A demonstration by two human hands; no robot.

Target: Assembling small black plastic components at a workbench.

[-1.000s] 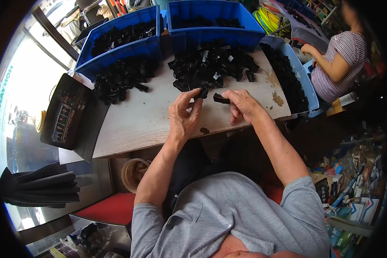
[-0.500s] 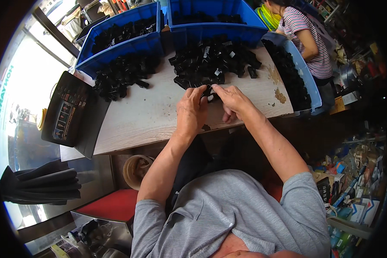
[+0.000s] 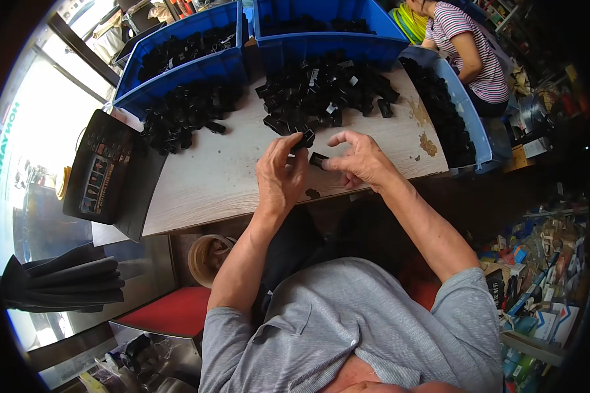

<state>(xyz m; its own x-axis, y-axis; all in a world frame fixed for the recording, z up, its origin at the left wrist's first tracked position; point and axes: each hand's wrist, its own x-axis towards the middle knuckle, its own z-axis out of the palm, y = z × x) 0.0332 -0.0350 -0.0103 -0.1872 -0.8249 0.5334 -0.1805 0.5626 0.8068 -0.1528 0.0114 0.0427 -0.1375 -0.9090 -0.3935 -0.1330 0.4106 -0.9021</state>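
Between the thumb and fingers of my left hand (image 3: 280, 173) is a small black plastic part (image 3: 307, 137), held just in front of the near edge of a pile of like parts (image 3: 328, 85). My right hand (image 3: 364, 160) is at the right of it, thumb and forefinger spread apart. Another small black part (image 3: 318, 160) is at the tip of my right thumb, over the table (image 3: 223, 170); whether it rests on the tabletop I cannot tell. The two hands are a short way apart.
Blue bins of black parts stand at the back left (image 3: 180, 56) and back middle (image 3: 328, 44). A lighter blue bin (image 3: 469, 121) adjoins the table's right edge, near a person in a striped shirt (image 3: 472, 56). A second pile (image 3: 183, 118) and a dark folding case (image 3: 105, 170) lie left.
My hands have drawn apart: the left moved slightly left with a black part, and the right forefinger lifted away from it. A second black part now shows by the right thumb.
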